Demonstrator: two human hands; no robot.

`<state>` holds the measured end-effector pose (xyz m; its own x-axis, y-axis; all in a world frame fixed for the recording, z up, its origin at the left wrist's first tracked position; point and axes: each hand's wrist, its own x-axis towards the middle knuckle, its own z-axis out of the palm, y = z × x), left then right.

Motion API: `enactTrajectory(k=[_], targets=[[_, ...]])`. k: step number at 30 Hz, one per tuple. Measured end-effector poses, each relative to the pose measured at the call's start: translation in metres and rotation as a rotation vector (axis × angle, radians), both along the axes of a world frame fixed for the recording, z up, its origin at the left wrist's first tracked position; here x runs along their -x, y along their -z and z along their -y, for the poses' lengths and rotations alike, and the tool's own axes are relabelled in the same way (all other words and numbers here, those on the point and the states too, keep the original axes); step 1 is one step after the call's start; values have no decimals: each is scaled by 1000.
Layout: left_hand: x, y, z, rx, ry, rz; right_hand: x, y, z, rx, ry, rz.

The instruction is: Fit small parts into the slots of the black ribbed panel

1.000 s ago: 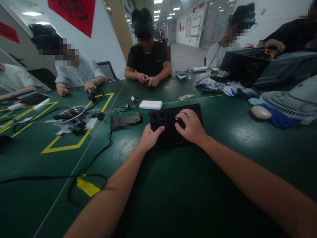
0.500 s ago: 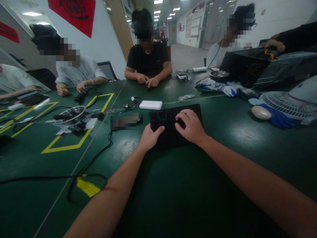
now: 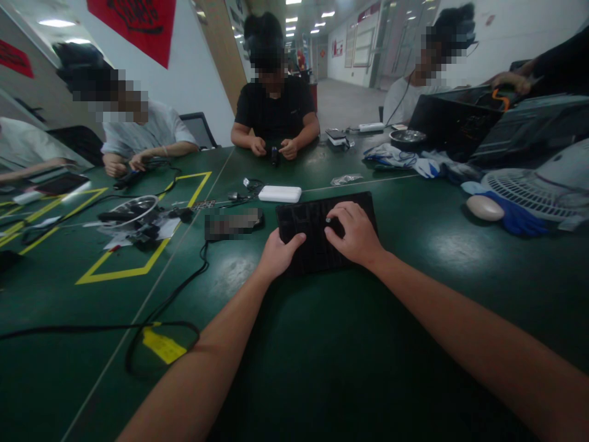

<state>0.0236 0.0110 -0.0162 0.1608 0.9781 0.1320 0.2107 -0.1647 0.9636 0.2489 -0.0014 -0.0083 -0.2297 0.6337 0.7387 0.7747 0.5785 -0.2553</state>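
A flat black tray (image 3: pixel 315 255), with what look like moulded recesses, lies on the green table in front of me. My left hand (image 3: pixel 277 254) grips its left edge, the thumb lying over the top and the other fingers hidden beneath or behind. Above the tray's right half is my right hand (image 3: pixel 353 232), fingers curled with thumb and fingertips drawn together. A small dark thing with a shiny tip (image 3: pixel 328 220) shows at those fingertips; its kind is too small to tell.
Beyond the tray lies a white power bank (image 3: pixel 280 194). A black cable (image 3: pixel 202 264) runs left past a yellow tag (image 3: pixel 164 346). At left sits a metal bowl (image 3: pixel 133 212) among small parts; at right, a white fan (image 3: pixel 524 190) and blue gloves (image 3: pixel 524 218). Several people sit around.
My hands and the tray stay almost still. Across the table, the person in black has moved their hands apart, and a small dark object now shows between them.
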Motion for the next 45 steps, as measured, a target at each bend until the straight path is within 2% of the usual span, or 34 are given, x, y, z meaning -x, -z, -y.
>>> enactTrajectory(k=[45], targets=[[1, 4, -3, -6, 12, 30, -1, 2, 0, -13, -2, 4]])
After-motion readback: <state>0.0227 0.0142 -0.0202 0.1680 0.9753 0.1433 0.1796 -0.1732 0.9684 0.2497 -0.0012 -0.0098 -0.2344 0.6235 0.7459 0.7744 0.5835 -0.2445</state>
